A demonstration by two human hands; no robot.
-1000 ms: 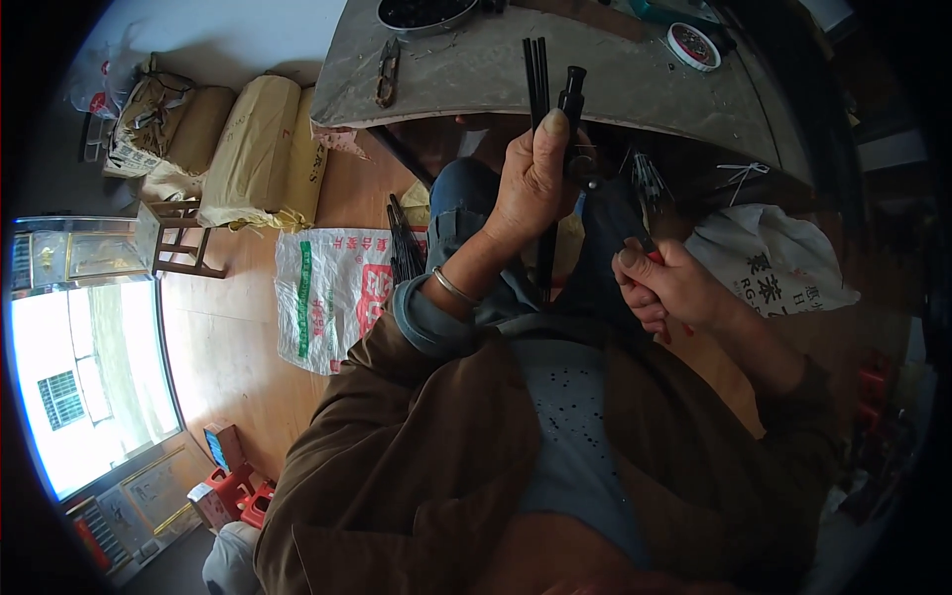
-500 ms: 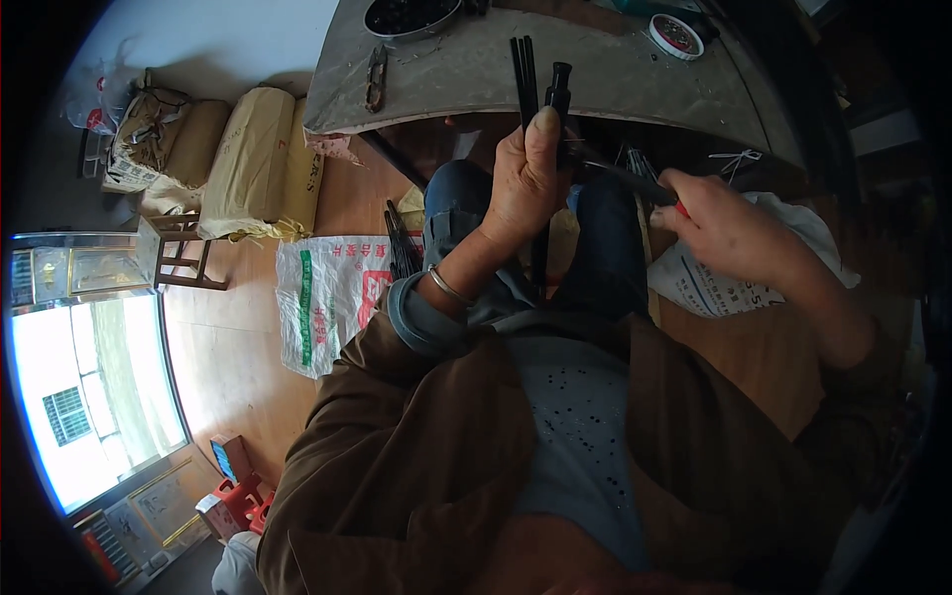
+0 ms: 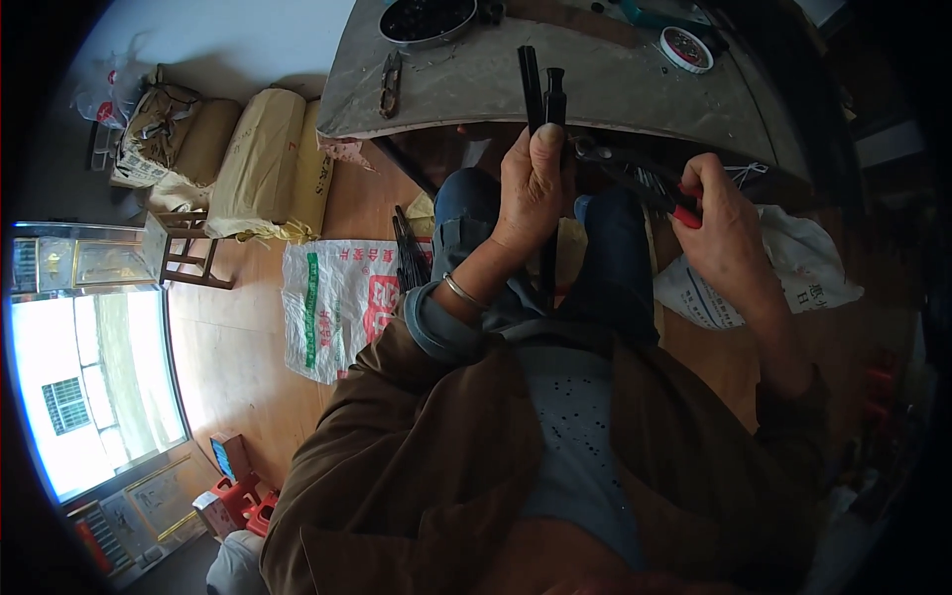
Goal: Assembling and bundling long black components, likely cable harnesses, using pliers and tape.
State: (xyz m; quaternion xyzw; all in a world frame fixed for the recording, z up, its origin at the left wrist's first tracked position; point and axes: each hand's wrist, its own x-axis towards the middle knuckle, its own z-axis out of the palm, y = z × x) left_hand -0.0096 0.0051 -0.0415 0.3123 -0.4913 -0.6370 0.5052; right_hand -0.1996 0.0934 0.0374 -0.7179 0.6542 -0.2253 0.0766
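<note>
My left hand is closed round a bundle of black rods and a black knob-ended tube, which look like parts of a folded umbrella frame. Both stick up past my thumb, and a dark length hangs below the hand between my knees. In my right hand is a pair of pliers with red on the handles. Its handles are spread apart, and its head is just right of my left thumb. Whether the jaws touch the tube cannot be made out.
Ahead is a grey worktable with a bowl of black pieces, snips and a round white tub. Black rods lie on a printed sack at left; a white sack lies right. Wrapped rolls and a stool stand left.
My right hand has turned more upright and the pliers' handles have spread. My left hand, still gripping the black rods and tube, sits slightly lower against the table.
</note>
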